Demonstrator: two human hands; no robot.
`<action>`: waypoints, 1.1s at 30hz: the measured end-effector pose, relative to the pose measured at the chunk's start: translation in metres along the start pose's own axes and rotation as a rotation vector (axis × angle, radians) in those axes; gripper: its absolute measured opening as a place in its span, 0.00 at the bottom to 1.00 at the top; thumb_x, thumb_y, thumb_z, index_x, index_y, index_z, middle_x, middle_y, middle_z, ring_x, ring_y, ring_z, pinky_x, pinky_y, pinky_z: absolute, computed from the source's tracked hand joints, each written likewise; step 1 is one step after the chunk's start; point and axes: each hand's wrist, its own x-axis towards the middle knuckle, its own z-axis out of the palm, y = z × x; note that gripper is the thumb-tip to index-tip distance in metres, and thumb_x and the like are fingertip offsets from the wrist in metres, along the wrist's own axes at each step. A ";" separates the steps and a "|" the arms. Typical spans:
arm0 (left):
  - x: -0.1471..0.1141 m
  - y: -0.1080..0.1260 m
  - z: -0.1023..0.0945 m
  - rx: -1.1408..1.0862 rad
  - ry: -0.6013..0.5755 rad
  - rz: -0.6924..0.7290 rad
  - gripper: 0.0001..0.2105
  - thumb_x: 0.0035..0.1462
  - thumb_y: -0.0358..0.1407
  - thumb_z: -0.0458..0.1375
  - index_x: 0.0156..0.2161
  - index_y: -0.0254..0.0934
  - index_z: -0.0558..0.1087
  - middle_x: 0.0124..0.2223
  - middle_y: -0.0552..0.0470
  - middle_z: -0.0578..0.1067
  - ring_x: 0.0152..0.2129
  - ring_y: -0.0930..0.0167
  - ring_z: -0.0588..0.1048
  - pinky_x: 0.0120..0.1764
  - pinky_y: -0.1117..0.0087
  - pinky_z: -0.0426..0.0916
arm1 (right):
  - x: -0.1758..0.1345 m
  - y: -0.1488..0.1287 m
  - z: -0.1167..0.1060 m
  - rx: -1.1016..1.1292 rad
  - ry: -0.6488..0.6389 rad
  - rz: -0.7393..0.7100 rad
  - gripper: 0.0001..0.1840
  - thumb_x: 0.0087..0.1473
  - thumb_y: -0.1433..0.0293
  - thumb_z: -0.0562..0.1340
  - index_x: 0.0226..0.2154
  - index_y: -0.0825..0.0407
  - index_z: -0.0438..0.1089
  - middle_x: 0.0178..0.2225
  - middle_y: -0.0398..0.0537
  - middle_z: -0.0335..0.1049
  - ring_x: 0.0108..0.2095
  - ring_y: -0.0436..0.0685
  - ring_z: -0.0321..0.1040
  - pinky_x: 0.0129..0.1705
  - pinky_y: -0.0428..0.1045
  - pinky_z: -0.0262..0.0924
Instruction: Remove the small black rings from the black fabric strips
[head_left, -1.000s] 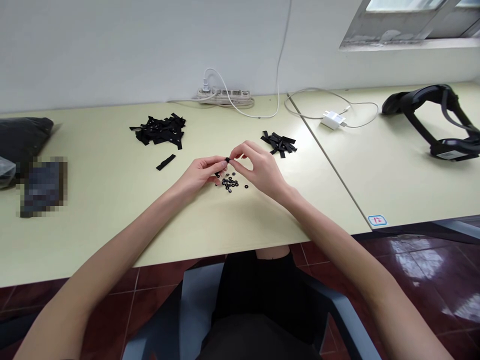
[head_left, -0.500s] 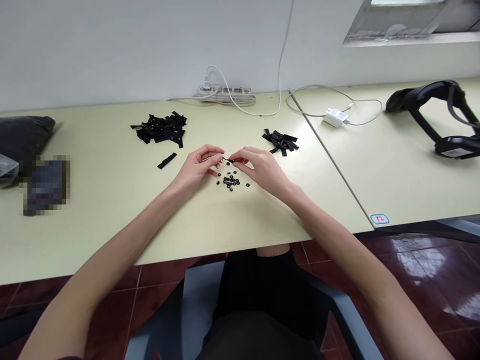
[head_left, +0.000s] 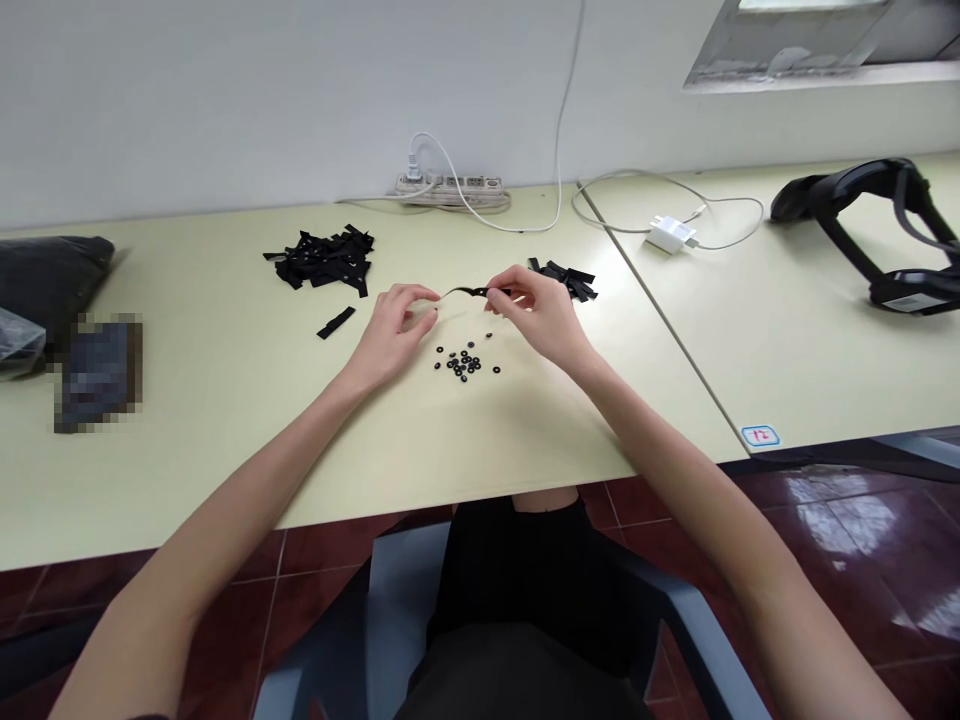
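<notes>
A thin black fabric strip [head_left: 461, 290] is pinched in my right hand [head_left: 541, 312], with closed fingertips and the strip curving out to the left. Its left end comes up to the index fingertip of my left hand [head_left: 394, 335]; whether they touch I cannot tell. That hand has thumb and index finger apart, and a tiny dark speck shows at the thumb tip. Below and between both hands lie several small black ring-shaped snap pieces [head_left: 464, 362] on the table. Just behind my right hand sits a small pile of black strips [head_left: 580, 280], partly hidden by the fingers.
A larger heap of black strips [head_left: 322, 258] lies at the back left, with one single strip [head_left: 336, 322] nearer. A power strip [head_left: 450, 189], white charger [head_left: 670, 234] and black headset [head_left: 870, 235] are at the back and right. A dark bag [head_left: 52, 290] stands left.
My right hand has moved up and right with the strip, stretching it out into view. My left hand's thumb and index finger have spread apart. One snap piece now lies farther right.
</notes>
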 end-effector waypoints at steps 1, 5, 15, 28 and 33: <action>0.001 -0.004 -0.002 0.067 -0.032 0.031 0.16 0.72 0.48 0.62 0.56 0.42 0.79 0.69 0.41 0.75 0.69 0.53 0.67 0.72 0.47 0.61 | 0.004 0.004 -0.005 0.037 0.025 0.028 0.09 0.70 0.60 0.66 0.41 0.48 0.74 0.38 0.49 0.81 0.41 0.58 0.79 0.48 0.56 0.74; 0.001 -0.011 -0.007 0.146 -0.161 0.055 0.20 0.74 0.45 0.58 0.64 0.39 0.77 0.71 0.38 0.75 0.70 0.53 0.70 0.75 0.46 0.58 | 0.018 0.031 -0.040 0.026 0.245 0.053 0.16 0.70 0.52 0.66 0.43 0.47 0.74 0.38 0.50 0.81 0.41 0.58 0.79 0.46 0.55 0.76; -0.004 0.018 -0.005 -0.099 -0.213 -0.056 0.13 0.73 0.38 0.58 0.55 0.40 0.82 0.58 0.44 0.85 0.56 0.59 0.83 0.62 0.56 0.75 | 0.028 0.085 -0.099 -0.346 0.504 0.178 0.10 0.75 0.60 0.60 0.46 0.46 0.75 0.45 0.52 0.84 0.51 0.63 0.80 0.59 0.62 0.72; 0.014 -0.054 -0.102 0.555 0.032 -0.266 0.09 0.61 0.38 0.66 0.45 0.41 0.82 0.53 0.39 0.82 0.47 0.52 0.81 0.54 0.51 0.75 | 0.027 0.075 -0.062 -0.330 0.406 0.023 0.12 0.68 0.71 0.56 0.44 0.45 0.75 0.46 0.52 0.83 0.52 0.64 0.77 0.57 0.64 0.69; 0.013 -0.045 -0.087 0.359 0.097 -0.187 0.06 0.59 0.35 0.66 0.43 0.42 0.80 0.46 0.45 0.85 0.42 0.57 0.83 0.51 0.56 0.74 | 0.021 0.053 -0.039 -0.283 0.324 -0.044 0.13 0.68 0.71 0.55 0.42 0.46 0.75 0.47 0.53 0.82 0.53 0.64 0.75 0.57 0.63 0.70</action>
